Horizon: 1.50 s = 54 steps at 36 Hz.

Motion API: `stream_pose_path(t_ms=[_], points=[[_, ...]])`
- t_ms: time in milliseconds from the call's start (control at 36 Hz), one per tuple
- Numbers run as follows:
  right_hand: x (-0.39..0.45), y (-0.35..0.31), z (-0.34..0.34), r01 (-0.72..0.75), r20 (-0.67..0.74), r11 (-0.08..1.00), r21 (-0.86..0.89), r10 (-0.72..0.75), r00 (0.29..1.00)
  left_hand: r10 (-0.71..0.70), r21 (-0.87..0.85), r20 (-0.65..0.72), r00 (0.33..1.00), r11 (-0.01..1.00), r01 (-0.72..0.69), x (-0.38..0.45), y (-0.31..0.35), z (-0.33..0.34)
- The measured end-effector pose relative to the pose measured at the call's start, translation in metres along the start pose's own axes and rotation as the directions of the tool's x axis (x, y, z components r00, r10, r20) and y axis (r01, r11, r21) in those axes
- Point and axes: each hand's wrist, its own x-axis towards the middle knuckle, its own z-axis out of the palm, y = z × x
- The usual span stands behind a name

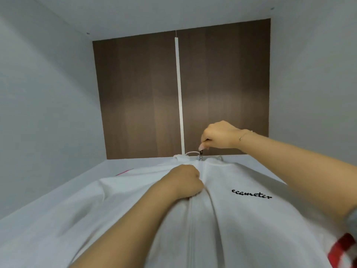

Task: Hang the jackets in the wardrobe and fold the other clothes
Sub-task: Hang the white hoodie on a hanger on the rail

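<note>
One white jacket lies front-up on the white surface, its zip running lengthwise away from the person to the collar. One zip pull sits at the far collar end, pinched by the right hand — the nearer hand to it. The left hand, fingers curled, grips fabric beside the zip below. A hanger hook possibly shows at the collar — indistinct

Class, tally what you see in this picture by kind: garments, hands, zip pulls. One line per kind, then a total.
White jacket: 1
Hands: 2, left hand, right hand
Zip pull: 1
Total: 4
</note>
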Motion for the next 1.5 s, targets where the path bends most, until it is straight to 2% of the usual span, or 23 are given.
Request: stream_pose_path(t_ms=[111, 194, 250, 306, 333, 389, 528, 583, 667, 750, 806, 833, 889, 917, 944, 1000, 1083, 1194, 1222, 1278, 1361, 1417, 1500], points=[[0.007, 0.005, 0.023, -0.049, 0.024, 0.979, 0.196, 0.046, 0.999, -0.016, -0.203, -0.004, 1.000, 0.979, 0.015, 0.003, -0.011, 0.003], [0.002, 0.012, 0.039, -0.236, 0.199, 0.870, 0.433, 0.163, 0.966, -0.033, -0.269, -0.031, 0.999, 0.963, 0.024, 0.005, -0.015, 0.006], [-0.009, 0.017, 0.041, -0.420, 0.399, 0.776, 0.471, 0.237, 0.886, -0.043, -0.282, -0.043, 0.998, 0.959, 0.029, 0.004, -0.016, 0.007], [-0.019, 0.018, 0.041, -0.548, 0.599, 0.724, 0.419, 0.233, 0.766, -0.056, -0.300, -0.041, 0.998, 0.953, 0.041, 0.002, -0.015, 0.007], [-0.023, 0.016, 0.042, -0.584, 0.663, 0.698, 0.415, 0.207, 0.719, -0.061, -0.312, -0.037, 0.997, 0.949, 0.047, 0.001, -0.015, 0.006], [-0.027, 0.009, 0.043, -0.630, 0.698, 0.602, 0.491, 0.161, 0.698, -0.072, -0.335, -0.030, 0.997, 0.941, 0.058, -0.001, -0.013, 0.004], [-0.037, -0.018, 0.034, -0.661, 0.656, 0.439, 0.609, 0.191, 0.730, -0.084, -0.400, -0.021, 0.996, 0.914, 0.069, -0.023, -0.009, 0.004], [-0.043, -0.029, 0.024, -0.646, 0.608, 0.427, 0.633, 0.244, 0.756, -0.065, -0.427, -0.056, 0.996, 0.904, 0.035, -0.037, -0.009, 0.004], [-0.055, -0.042, 0.004, -0.582, 0.476, 0.387, 0.715, 0.341, 0.811, -0.012, -0.470, -0.115, 0.993, 0.882, -0.044, -0.063, -0.014, 0.004], [-0.076, -0.061, -0.023, -0.456, 0.283, 0.367, 0.811, 0.438, 0.854, 0.039, -0.522, -0.221, 0.974, 0.839, -0.152, -0.095, -0.015, 0.001], [-0.094, -0.074, -0.042, -0.350, 0.109, 0.398, 0.848, 0.516, 0.850, 0.046, -0.525, -0.406, 0.913, 0.805, -0.275, -0.115, -0.013, -0.004], [-0.105, -0.082, -0.054, -0.296, 0.021, 0.428, 0.854, 0.540, 0.842, 0.039, -0.467, -0.537, 0.843, 0.818, -0.336, -0.124, -0.012, -0.009], [-0.132, -0.099, -0.081, -0.196, -0.102, 0.460, 0.866, 0.546, 0.831, 0.038, -0.298, -0.756, 0.654, 0.869, -0.395, -0.142, -0.012, -0.023], [-0.145, -0.109, -0.094, -0.146, -0.149, 0.469, 0.871, 0.537, 0.830, 0.043, -0.235, -0.814, 0.580, 0.888, -0.395, -0.150, -0.012, -0.032], [-0.158, -0.119, -0.107, -0.103, -0.194, 0.482, 0.870, 0.527, 0.827, 0.048, -0.192, -0.841, 0.538, 0.905, -0.381, -0.157, -0.012, -0.040], [-0.181, -0.141, -0.128, -0.038, -0.267, 0.504, 0.863, 0.519, 0.812, 0.098, -0.109, -0.838, 0.537, 0.934, -0.340, -0.171, -0.010, -0.054], [-0.209, -0.177, -0.147, -0.023, -0.291, 0.512, 0.859, 0.525, 0.800, 0.149, -0.037, -0.809, 0.568, 0.953, -0.302, -0.195, -0.004, -0.063], [-0.246, -0.227, -0.160, -0.048, -0.243, 0.458, 0.888, 0.555, 0.795, 0.208, 0.061, -0.844, 0.494, 0.953, -0.297, -0.236, 0.000, -0.060], [-0.256, -0.239, -0.162, -0.064, -0.219, 0.443, 0.894, 0.558, 0.801, 0.267, 0.116, -0.821, 0.505, 0.943, -0.310, -0.245, 0.000, -0.058], [-0.274, -0.261, -0.165, -0.105, -0.172, 0.428, 0.897, 0.559, 0.811, 0.364, 0.154, -0.721, 0.590, 0.914, -0.375, -0.263, -0.001, -0.053], [-0.302, -0.285, -0.167, -0.167, -0.112, 0.396, 0.903, 0.591, 0.799, 0.351, 0.026, -0.587, 0.730, 0.909, -0.416, -0.286, -0.002, -0.033], [-0.322, -0.296, -0.166, -0.196, -0.078, 0.379, 0.905, 0.599, 0.797, 0.321, -0.056, -0.564, 0.761, 0.904, -0.424, -0.302, -0.001, -0.015], [-0.360, -0.307, -0.159, -0.281, -0.050, 0.458, 0.843, 0.587, 0.808, 0.279, -0.239, -0.520, 0.808, 0.860, -0.451, -0.323, 0.001, 0.007]])
